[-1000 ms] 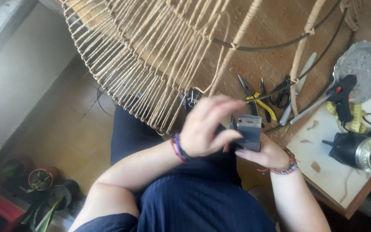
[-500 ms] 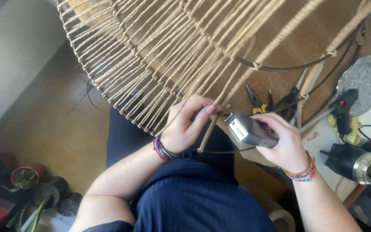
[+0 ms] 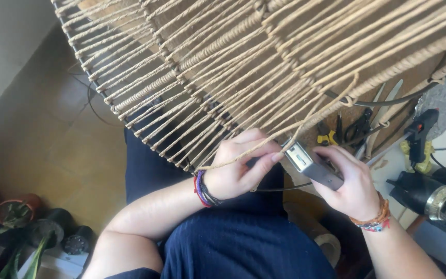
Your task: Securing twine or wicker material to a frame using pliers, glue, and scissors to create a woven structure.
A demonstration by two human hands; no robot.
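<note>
Two hands, left hand (image 3: 238, 170) grip pinching one cord (image 3: 243, 155), right hand (image 3: 352, 181) grip clasping one grey lighter (image 3: 313, 165), one woven frame (image 3: 264, 67)

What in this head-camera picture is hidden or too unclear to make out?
- Head view: the woven cord frame runs past the top and right edges, so its full shape is unknown.
- The tools on the table sit behind the cords, so their kinds are hard to tell.
- The right hand covers the rear of the small grey device.
- The left hand hides where the loose cord ends.
- The potted plants are dim and cut off.
</note>
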